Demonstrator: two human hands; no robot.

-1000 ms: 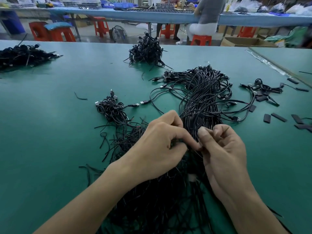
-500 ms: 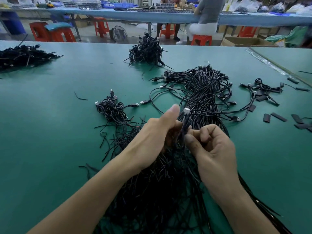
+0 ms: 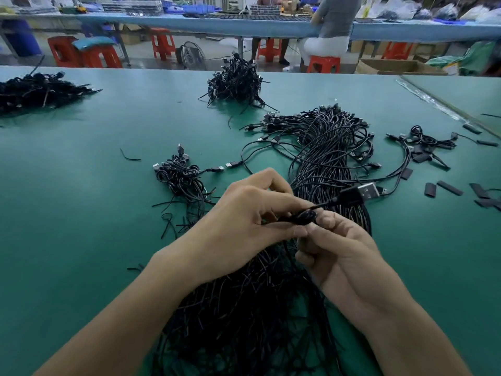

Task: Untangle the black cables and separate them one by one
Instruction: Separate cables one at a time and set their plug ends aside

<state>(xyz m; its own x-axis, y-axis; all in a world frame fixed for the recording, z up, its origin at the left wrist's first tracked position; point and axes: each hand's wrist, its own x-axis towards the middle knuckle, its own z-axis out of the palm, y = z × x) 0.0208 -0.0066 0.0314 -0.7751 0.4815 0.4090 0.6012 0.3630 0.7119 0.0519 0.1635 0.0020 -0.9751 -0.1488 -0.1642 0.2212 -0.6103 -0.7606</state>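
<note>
Over a green table (image 3: 81, 213), two bare hands meet above a large tangle of black cables (image 3: 244, 308) that spreads toward the near edge. The left hand (image 3: 244, 226) and right hand (image 3: 339, 253) both have curled fingers pinching one cable (image 3: 305, 217) at a small knotted loop between them. Its USB plug (image 3: 363, 192) sticks out to the right. Beyond the hands lies a long bundle (image 3: 325, 147) of cables, with a smaller coil (image 3: 181, 177) to its left. A far heap (image 3: 235, 80) sits at the middle back, and a second heap (image 3: 40, 89) at far left.
</note>
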